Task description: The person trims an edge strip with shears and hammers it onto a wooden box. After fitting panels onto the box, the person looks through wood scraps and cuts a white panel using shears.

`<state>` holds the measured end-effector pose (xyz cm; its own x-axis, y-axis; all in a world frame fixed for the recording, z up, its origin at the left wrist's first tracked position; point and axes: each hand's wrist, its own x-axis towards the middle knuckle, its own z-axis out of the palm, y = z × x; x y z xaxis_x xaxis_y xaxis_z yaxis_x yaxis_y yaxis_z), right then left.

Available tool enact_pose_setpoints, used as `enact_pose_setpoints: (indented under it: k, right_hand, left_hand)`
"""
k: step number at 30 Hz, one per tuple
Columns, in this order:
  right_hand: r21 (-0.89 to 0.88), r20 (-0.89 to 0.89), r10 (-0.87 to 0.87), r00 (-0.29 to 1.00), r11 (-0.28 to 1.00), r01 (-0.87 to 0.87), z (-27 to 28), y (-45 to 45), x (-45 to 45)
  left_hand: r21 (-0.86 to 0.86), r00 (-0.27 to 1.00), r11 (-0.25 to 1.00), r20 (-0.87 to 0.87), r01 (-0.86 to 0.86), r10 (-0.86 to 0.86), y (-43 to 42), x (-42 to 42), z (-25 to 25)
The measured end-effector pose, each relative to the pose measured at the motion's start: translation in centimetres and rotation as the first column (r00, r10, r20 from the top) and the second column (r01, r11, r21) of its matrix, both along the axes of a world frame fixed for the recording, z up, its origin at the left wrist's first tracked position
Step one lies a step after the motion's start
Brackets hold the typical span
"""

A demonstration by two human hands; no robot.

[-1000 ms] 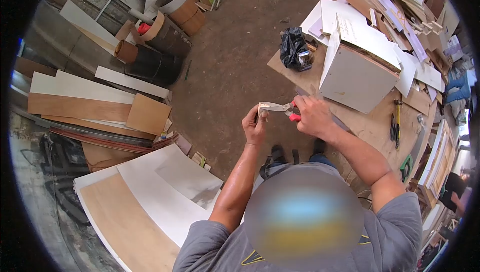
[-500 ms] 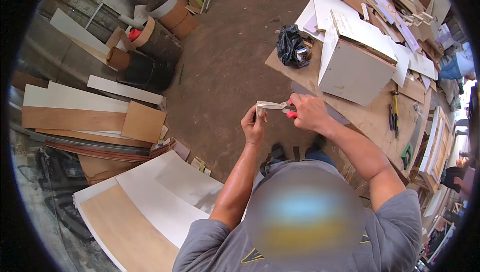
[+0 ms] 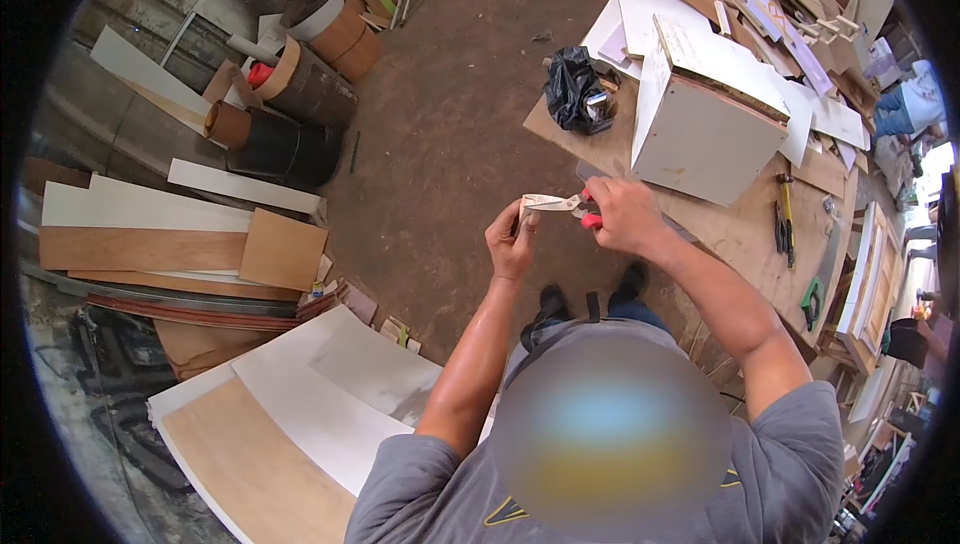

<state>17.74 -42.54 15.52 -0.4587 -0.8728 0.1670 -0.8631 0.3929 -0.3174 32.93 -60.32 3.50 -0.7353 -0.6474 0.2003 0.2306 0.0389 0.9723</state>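
Note:
My left hand (image 3: 513, 242) is closed on a small pale piece (image 3: 525, 210), held upright between thumb and fingers. What the piece is cannot be made out. My right hand (image 3: 625, 216) grips the red handles of metal snips (image 3: 553, 203). Their blades point left, slightly parted, and their tips touch or overlap the top of the small piece. Both hands are raised over the floor, in front of my body. Close beyond my right hand is the edge of the wooden worktable (image 3: 730, 234).
A white-grey cabinet box (image 3: 700, 139) and a black plastic bag (image 3: 572, 89) sit on the worktable, with a hammer (image 3: 787, 214) and a green-handled saw (image 3: 812, 302). Boards (image 3: 145, 244) and dark drums (image 3: 290, 144) stand left. Another person (image 3: 905, 104) is far right.
The blades of the snips have parted, and both hands still hold the same things. The view has shifted a little, so the surroundings sit slightly further left.

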Motion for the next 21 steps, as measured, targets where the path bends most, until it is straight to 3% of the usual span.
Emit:
enact_pose_setpoints:
  k: [5,15,18,21]
  right_hand:
    - [0.092,0.063,-0.048,0.997,0.995,0.042,-0.1,0.4,-0.7]
    - [0.134,0.094,-0.096,0.991,0.988,0.083,-1.3,1.9,-1.5]
    - [0.297,0.160,-0.188,0.969,0.945,0.135,-1.2,2.2,-1.8]
    - [0.136,0.247,-0.173,0.953,0.980,0.143,-1.3,3.4,-2.1]
  left_hand:
    - [0.134,1.000,0.991,-0.031,0.001,0.003,1.5,-0.8,0.7]
    - [0.164,0.999,0.985,0.005,0.050,-0.051,2.4,-1.9,-0.1]
    - [0.195,0.996,0.977,0.008,0.086,-0.089,2.7,-2.1,0.2]
    - [0.218,0.990,0.967,0.016,0.132,-0.139,2.3,-2.9,1.4]
